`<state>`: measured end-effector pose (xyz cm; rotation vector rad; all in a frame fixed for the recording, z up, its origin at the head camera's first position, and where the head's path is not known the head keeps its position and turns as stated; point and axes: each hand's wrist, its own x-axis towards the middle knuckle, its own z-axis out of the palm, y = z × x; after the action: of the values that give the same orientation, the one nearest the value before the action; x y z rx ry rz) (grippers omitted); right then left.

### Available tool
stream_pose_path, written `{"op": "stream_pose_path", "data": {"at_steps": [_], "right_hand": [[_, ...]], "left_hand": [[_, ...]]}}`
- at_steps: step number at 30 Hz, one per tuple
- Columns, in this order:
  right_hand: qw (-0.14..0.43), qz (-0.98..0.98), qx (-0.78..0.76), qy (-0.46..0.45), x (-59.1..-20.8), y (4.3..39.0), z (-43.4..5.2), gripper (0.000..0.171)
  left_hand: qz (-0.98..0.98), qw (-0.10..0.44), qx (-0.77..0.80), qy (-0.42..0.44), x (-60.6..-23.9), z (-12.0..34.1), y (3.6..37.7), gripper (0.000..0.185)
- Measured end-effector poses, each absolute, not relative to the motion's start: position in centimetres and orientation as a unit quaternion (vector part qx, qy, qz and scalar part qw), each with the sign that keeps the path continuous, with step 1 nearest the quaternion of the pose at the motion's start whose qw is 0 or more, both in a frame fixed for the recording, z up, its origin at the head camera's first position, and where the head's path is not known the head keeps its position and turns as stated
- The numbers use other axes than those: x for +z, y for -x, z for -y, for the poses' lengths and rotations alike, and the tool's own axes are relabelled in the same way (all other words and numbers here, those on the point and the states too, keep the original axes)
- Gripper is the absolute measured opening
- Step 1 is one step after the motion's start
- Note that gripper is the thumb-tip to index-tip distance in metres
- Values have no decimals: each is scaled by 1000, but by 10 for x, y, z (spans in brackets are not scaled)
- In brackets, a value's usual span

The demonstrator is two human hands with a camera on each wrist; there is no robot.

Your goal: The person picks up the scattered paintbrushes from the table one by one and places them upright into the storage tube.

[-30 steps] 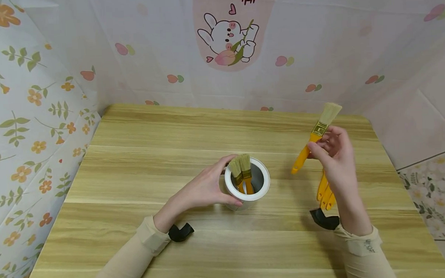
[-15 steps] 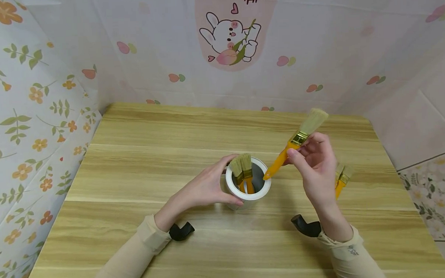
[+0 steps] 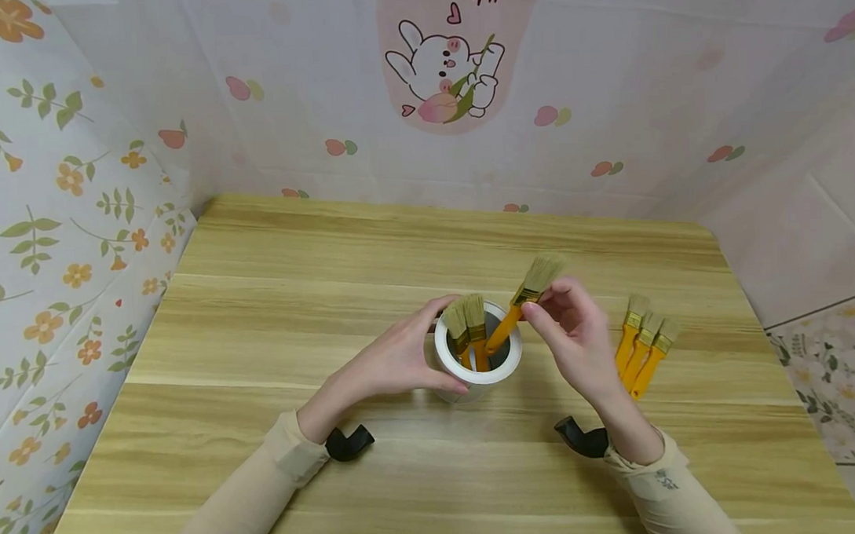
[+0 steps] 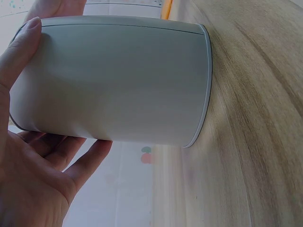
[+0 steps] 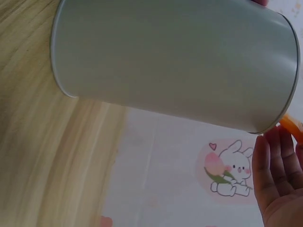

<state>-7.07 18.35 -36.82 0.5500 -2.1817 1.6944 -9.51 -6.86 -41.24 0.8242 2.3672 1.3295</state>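
A white round cup [image 3: 508,357] stands mid-table with two orange-handled brushes [image 3: 468,333] upright in it, bristles up. My left hand [image 3: 395,361] grips the cup's left side; its grey wall [image 4: 118,80] fills the left wrist view, thumb and fingers around it. My right hand [image 3: 574,336] pinches a third orange brush [image 3: 521,303] near its metal band, tilted, with the handle end inside the cup's mouth. The right wrist view shows the cup wall [image 5: 175,61] and my fingers [image 5: 277,177] with a bit of the orange handle [image 5: 292,126].
Three more orange brushes [image 3: 642,346] lie side by side on the wooden table [image 3: 259,304] to the right of my right hand. Patterned cloth walls [image 3: 78,169] close in the left, back and right sides.
My right hand has carried the brush leftward and down from the right side until its handle entered the cup. The left hand stayed on the cup.
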Motion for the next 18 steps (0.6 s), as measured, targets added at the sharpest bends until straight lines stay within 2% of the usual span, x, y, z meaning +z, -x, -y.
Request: {"op": "stream_pose_path", "data": {"at_steps": [5, 13, 18], "right_hand": [[165, 796, 551, -187, -374, 70, -185, 16], [126, 806, 536, -217, -382, 73, -191, 16], [118, 816, 521, -220, -384, 73, -193, 24]], "left_hand": [[-825, 146, 461, -292, -413, 69, 96, 117], [-824, 150, 463, -291, -411, 69, 95, 118], [-825, 153, 461, -288, -412, 69, 95, 117]]}}
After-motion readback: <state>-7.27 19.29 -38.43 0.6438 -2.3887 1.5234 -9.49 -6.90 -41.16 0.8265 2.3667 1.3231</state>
